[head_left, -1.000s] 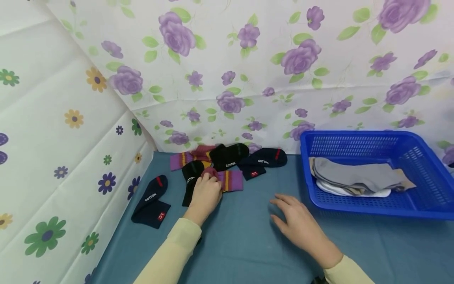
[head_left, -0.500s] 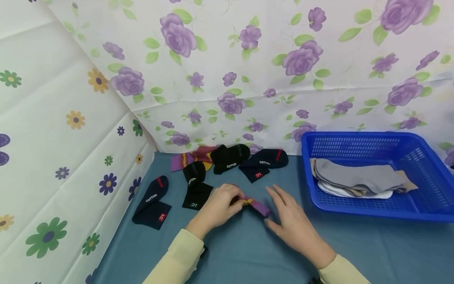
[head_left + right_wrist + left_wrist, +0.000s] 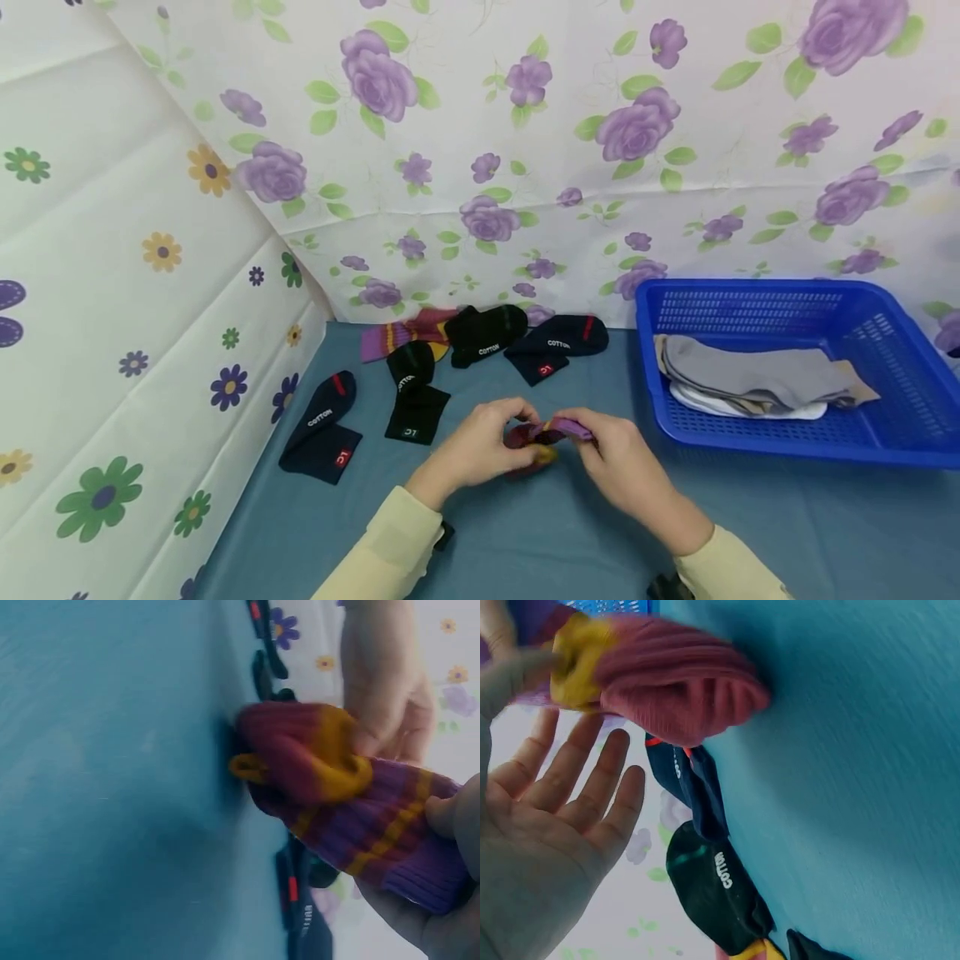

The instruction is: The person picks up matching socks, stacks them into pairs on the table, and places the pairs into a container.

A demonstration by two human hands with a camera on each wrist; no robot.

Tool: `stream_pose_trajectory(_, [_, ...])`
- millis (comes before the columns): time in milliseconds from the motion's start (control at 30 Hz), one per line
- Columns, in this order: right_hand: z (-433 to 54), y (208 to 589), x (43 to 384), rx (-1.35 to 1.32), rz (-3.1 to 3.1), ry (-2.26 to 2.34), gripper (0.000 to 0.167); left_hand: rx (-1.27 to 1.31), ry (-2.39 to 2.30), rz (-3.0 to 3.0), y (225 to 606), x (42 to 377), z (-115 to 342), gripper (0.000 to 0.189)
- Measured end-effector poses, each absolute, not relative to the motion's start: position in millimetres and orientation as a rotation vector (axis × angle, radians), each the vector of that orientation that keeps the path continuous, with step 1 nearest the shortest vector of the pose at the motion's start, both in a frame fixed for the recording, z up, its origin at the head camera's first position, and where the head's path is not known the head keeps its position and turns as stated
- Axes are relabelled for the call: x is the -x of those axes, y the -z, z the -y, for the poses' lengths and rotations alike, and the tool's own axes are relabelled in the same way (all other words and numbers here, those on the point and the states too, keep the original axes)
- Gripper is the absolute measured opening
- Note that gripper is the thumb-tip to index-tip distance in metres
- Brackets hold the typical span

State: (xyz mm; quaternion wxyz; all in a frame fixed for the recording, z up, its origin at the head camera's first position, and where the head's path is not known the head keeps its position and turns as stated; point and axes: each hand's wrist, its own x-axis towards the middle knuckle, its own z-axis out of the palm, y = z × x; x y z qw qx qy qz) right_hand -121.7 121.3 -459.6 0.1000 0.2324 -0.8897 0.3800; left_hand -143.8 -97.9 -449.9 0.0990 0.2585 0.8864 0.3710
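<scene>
A burgundy sock (image 3: 527, 435) with yellow patches and a purple striped cuff is held up between both hands over the blue cloth. My left hand (image 3: 487, 440) pinches its burgundy and yellow part; in the left wrist view the thumb lies over the yellow patch while the other fingers spread out below. My right hand (image 3: 618, 462) pinches the purple cuff (image 3: 420, 862), thumb on top, as the right wrist view shows. The foot end hangs folded and bulges toward the cloth. A similar striped sock (image 3: 393, 335) lies at the back, partly under a black sock (image 3: 487, 332).
Another black sock (image 3: 414, 408) and a navy sock (image 3: 318, 429) lie to the left, with a second navy sock (image 3: 558, 342) at the back. A blue basket (image 3: 750, 442) on the right contains folded grey, beige and white socks (image 3: 750, 367). Flowered sheets hang behind and left.
The left hand has picked up the striped sock from beside the black one and brought it right and nearer. The right hand, open before, now grips its cuff.
</scene>
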Motion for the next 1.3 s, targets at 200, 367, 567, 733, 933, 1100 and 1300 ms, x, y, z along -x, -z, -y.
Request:
stream_pose_trajectory(200, [-124.2,436.4,126.9,-0.663,2.613,-1.224,0.027,-0.695,-1.153,-2.577,453.7,146.3,91.5,0.044])
stream_pose_trajectory(367, [-129.6,415.0,129.0,-0.599,2.602,-1.264,0.03,-0.549,-1.194,-2.533,465.5,149.1,95.6,0.015])
stream_pose_trajectory(567, [-145.3,405.9,134.2,-0.546,2.625,-1.203,0.03,-0.485,-1.252,-2.517,467.4,150.7,110.2,0.012])
stream_pose_trajectory(733, [-157.5,410.8,136.0,-0.557,2.71,-1.135,0.023,-0.481,-1.297,-2.538,458.0,151.4,123.6,0.026])
stream_pose_trajectory(933, [-160.3,426.4,133.0,-0.791,2.891,-1.274,0.023,-0.502,-1.317,-2.546,440.1,150.3,126.8,0.029])
stream_pose_trajectory(1100, [-145.4,438.1,127.8,-0.919,2.977,-1.325,0.038,-0.61,-1.288,-2.56,425.3,145.4,115.7,0.019])
stream_pose_trajectory(1300, [-120.5,441.7,126.7,-0.961,2.931,-1.344,0.072,-0.773,-1.211,-2.579,407.0,136.9,100.6,0.023])
